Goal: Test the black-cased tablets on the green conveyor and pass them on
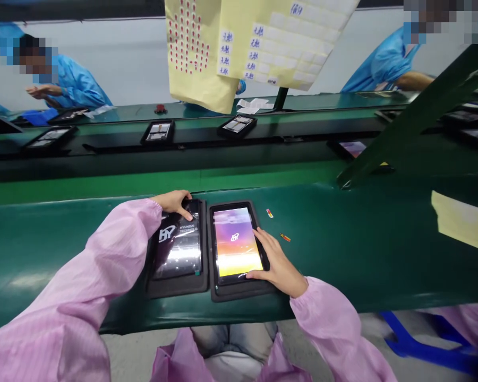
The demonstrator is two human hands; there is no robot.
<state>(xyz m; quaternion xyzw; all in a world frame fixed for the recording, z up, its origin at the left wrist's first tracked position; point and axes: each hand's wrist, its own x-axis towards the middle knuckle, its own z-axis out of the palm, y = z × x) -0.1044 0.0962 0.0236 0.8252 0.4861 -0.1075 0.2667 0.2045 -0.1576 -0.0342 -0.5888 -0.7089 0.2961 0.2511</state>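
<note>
Stickers (270, 213) near lit tablet (239, 225), yellow sheets (205, 82), post (414, 119) partly blocking view

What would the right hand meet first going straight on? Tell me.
The black rectangular tablet with a lit purple-yellow screen; the right hand seems at its edge, though depth is unclear.

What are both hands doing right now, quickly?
Left hand: open, at the dark-screened tablet's upper end.
Right hand: open, fingers spread at the bright-screened tablet's right side.
</note>
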